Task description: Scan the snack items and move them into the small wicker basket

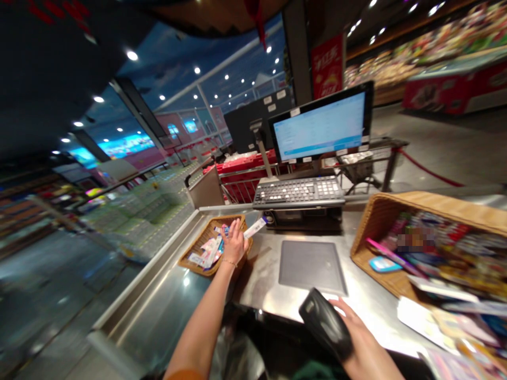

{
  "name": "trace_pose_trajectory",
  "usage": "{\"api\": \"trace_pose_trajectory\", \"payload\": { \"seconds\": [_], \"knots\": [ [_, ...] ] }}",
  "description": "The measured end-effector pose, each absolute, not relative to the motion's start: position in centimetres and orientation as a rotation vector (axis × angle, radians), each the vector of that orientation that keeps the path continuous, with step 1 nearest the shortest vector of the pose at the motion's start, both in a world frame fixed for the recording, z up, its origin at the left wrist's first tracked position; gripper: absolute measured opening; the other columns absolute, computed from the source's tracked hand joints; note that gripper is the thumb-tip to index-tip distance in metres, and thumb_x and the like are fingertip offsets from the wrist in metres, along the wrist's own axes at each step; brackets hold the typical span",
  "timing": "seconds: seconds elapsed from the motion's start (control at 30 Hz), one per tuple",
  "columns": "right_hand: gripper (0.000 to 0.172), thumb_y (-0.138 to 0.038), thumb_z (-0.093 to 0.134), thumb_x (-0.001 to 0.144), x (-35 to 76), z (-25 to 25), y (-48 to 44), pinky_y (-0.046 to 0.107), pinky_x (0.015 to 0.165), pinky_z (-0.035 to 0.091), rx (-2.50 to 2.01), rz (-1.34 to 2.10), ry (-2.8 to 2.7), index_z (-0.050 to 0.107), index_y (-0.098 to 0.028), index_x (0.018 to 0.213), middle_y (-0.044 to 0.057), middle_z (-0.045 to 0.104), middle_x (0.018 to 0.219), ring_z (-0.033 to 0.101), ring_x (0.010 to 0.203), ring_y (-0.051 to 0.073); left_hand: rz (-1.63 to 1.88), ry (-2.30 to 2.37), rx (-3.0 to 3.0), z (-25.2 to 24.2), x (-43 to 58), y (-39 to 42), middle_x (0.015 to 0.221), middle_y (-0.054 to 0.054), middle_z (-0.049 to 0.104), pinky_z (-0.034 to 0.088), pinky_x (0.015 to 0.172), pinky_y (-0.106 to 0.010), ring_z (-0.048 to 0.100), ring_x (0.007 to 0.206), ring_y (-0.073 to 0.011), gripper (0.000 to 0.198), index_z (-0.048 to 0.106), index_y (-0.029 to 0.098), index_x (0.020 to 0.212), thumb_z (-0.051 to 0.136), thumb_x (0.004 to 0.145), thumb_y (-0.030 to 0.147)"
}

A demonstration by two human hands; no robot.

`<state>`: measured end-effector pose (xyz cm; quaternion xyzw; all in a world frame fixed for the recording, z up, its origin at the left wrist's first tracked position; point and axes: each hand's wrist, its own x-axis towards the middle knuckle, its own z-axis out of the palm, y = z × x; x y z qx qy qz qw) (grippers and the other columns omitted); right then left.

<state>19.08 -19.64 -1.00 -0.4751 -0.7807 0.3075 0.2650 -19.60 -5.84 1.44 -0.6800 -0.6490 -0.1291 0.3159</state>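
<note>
My left hand (234, 244) is over a small wicker basket (189, 262) on the left of the metal counter. A long, narrow white packet with a blue end (256, 227) sticks out from its thumb side, pinched there. Several small white, pink and blue packets (209, 251) lie in the basket, partly covered by my fingers. Closer to me, my right hand (362, 338) is wrapped round a black handheld barcode scanner (325, 323), its head tilted up and to the left. Part of the scanner's handle is hidden by my palm.
A dark flat pad (312, 266) lies mid-counter, below a keyboard (299, 191) and a lit monitor (321, 128). On the right stands a larger wicker basket (362, 232) full of mixed packaged goods, with more packets (422, 319) before it. A raised metal edge (138, 279) borders the counter's left.
</note>
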Motion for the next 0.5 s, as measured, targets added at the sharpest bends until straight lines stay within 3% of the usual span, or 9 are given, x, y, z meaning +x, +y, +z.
{"api": "trace_pose_trajectory", "payload": {
  "seconds": [0.3, 0.5],
  "knots": [
    [0.051, -0.03, 0.048, 0.08, 19.2, -0.5, -19.7, 0.042, 0.11, 0.047, -1.285, 0.781, -2.129, 0.068, -0.017, 0.125, 0.017, 0.063, 0.139, 0.051, 0.136, 0.032, -0.434, -1.804, -1.705, 2.4, -19.7, -5.7, 0.154, -0.017, 0.041, -0.005, 0.119, -0.065, 0.035, 0.146, -0.0336, 0.022, 0.069, 0.018, 0.098, 0.057, 0.082, 0.027],
    [0.048, -0.036, 0.047, 0.078, 18.5, 0.7, -19.9, 0.042, 0.106, 0.052, -1.25, 0.733, -1.985, 0.076, -0.018, 0.111, 0.017, 0.072, 0.127, 0.057, 0.131, 0.034, -0.44, -1.801, -1.685, 2.6, -19.8, -5.6, 0.154, -0.018, 0.041, -0.003, 0.118, -0.068, 0.037, 0.145, -0.0343, 0.018, 0.068, 0.018, 0.094, 0.056, 0.082, 0.025]
  ]
}}
